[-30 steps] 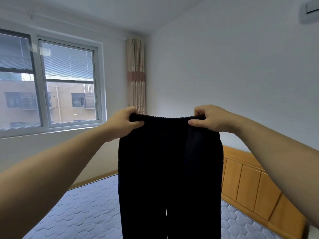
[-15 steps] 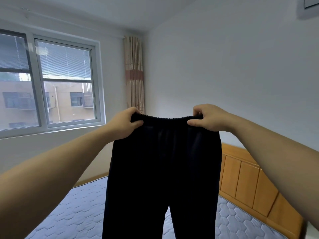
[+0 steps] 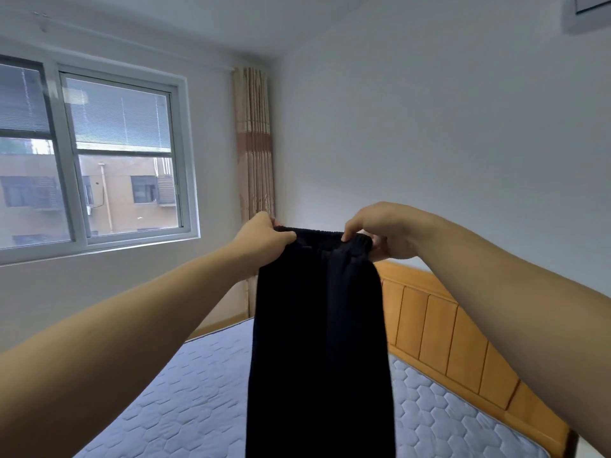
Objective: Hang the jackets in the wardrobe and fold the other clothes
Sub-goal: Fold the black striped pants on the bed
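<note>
Item: black trousers (image 3: pixel 317 325), elastic waistband (image 3: pixel 317 233) uppermost, held up in mid-air at centre scene above the mattress; they hang straight down as one narrow dark panel and run out of view at the near edge (hems not visible).

Left hand (image 3: pixel 264 241): fingers curled round the left end of the waistband, gripping it.

Right hand (image 3: pixel 386 231): fingers bent, pinching the right end of the waistband, where the fabric is bunched. Both arms are stretched forward, the hands close together.

Mattress (image 3: pixel 185 398): pale blue, quilted in hexagons, lying below and behind the trousers.

Headboard (image 3: pixel 446 328): panelled orange wood, along the right side of the mattress, against the white wall.

Window (image 3: pixel 99 160): white frame, far left (a tan building outside).

Curtain (image 3: pixel 254 143): beige, drawn into the far corner, just right of the window.
</note>
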A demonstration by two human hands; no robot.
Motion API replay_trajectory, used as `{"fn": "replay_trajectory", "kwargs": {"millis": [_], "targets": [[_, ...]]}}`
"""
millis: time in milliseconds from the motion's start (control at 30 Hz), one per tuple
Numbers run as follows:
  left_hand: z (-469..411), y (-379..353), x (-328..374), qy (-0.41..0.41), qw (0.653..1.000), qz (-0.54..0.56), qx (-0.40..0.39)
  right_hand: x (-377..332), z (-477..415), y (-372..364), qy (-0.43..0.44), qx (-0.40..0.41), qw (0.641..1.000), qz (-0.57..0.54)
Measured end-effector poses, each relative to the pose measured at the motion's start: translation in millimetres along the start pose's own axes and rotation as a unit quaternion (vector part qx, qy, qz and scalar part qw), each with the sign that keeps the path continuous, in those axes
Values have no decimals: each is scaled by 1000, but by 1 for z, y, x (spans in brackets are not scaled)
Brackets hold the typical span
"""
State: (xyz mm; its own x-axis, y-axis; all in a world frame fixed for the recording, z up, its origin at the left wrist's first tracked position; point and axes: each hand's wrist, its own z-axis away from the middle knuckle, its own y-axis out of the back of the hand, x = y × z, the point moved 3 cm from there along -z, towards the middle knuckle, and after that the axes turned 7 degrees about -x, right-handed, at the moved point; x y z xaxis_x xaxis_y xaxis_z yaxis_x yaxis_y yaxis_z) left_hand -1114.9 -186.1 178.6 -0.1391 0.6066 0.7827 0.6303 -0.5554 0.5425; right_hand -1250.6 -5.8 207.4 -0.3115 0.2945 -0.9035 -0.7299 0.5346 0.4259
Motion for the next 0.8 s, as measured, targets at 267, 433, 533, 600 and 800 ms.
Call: {"fn": "replay_trajectory", "kwargs": {"millis": [267,433,533,600,800], "targets": [[38,-28,41,-101,994,-1,-37,-7,11,-21,33,7,999,-28],[53,-40,47,-119,991,-13,-59,-1,16,-17,12,-6,996,-87],[55,-44,44,-126,988,-53,-68,0,20,-17,2,4,992,-125],[52,-45,42,-121,989,-61,-55,1,22,-17,-5,4,991,-134],[48,-44,41,-114,989,-70,-62,5,30,-17,-27,-47,989,-135]]}}
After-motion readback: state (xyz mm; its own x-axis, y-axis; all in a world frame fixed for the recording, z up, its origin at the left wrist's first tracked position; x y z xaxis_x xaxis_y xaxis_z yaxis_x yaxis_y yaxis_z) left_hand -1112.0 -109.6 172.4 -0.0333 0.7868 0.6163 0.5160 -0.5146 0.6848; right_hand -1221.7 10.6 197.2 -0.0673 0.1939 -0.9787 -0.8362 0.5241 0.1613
